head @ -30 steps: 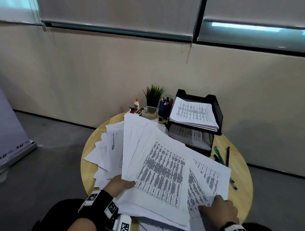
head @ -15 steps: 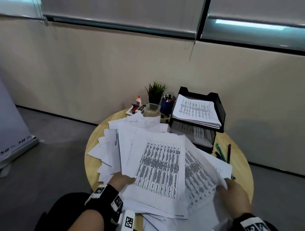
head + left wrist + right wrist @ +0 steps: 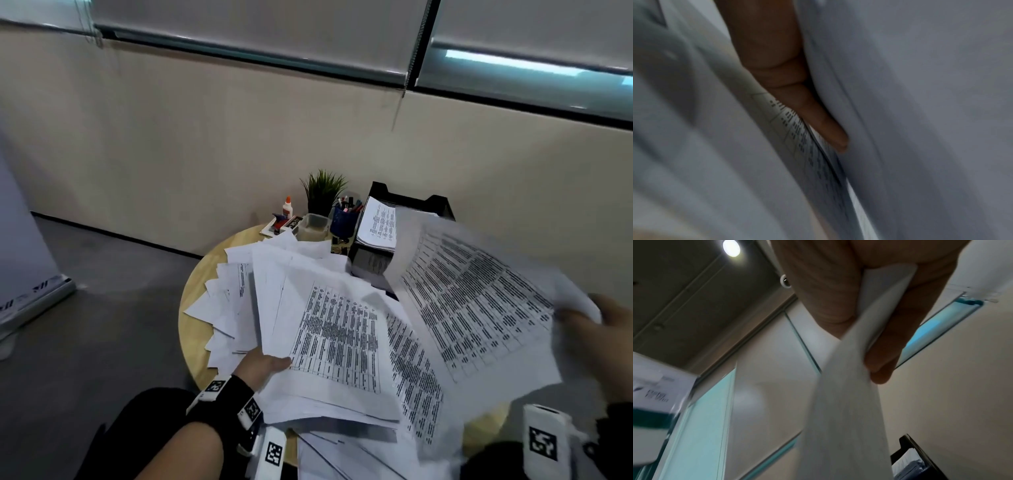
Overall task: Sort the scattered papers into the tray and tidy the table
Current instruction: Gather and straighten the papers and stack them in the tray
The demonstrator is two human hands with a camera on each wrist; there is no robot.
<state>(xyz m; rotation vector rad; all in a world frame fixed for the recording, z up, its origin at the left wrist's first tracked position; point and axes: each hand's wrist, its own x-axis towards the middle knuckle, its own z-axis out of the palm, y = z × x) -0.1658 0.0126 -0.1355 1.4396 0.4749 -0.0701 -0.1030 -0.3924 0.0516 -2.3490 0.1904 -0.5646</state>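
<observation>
A fanned stack of printed papers (image 3: 329, 339) covers the near half of the round wooden table (image 3: 191, 308). My left hand (image 3: 269, 364) grips the stack's left edge, thumb on top; in the left wrist view one finger (image 3: 781, 73) lies wedged between sheets (image 3: 920, 113). Out at the right, my right hand (image 3: 606, 320) pinches a single printed sheet (image 3: 479, 308), which hangs lifted in the air in front of the black two-tier tray (image 3: 442, 205). Thumb and fingers (image 3: 884, 344) clamp that sheet (image 3: 844, 402) in the right wrist view. The tray's top tier holds printed paper (image 3: 378, 222).
Loose sheets (image 3: 229, 294) spread over the table's left side. At the back stand a small plant (image 3: 322, 192), a glue bottle (image 3: 287, 205), a blue pen cup (image 3: 342, 221) and a clear box (image 3: 313, 226). A banner stand (image 3: 30, 301) sits on the floor at left.
My right hand has pulled one printed sheet off the stack and raised it up and to the right, in front of the tray. The left hand keeps its hold on the stack.
</observation>
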